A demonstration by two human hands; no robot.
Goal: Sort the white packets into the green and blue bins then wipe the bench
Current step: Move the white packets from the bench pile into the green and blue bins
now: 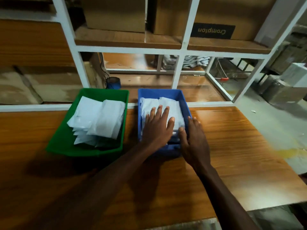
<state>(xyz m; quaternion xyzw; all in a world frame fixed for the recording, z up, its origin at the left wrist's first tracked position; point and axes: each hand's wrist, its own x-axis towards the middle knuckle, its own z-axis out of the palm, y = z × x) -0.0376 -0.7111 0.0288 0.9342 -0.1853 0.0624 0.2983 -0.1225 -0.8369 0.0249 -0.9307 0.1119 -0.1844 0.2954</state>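
A green bin (pixel 63 140) stands on the wooden bench (pixel 232 146), with several white packets (pixel 99 120) piled inside. Just to its right is a blue bin (pixel 159 92) holding more white packets (pixel 149 103). My left hand (pixel 157 127) lies flat with spread fingers on the packets in the blue bin and presses them down. My right hand (pixel 192 138) rests with straight fingers on the bin's right rim, its thumb touching the packets' near edge.
A white shelf frame (pixel 181 48) rises right behind the bins and carries cardboard boxes (pixel 116 12). A roll of blue tape (pixel 113 83) sits behind the green bin. The bench's right edge drops to the floor, where wrapped parcels (pixel 282 90) stand.
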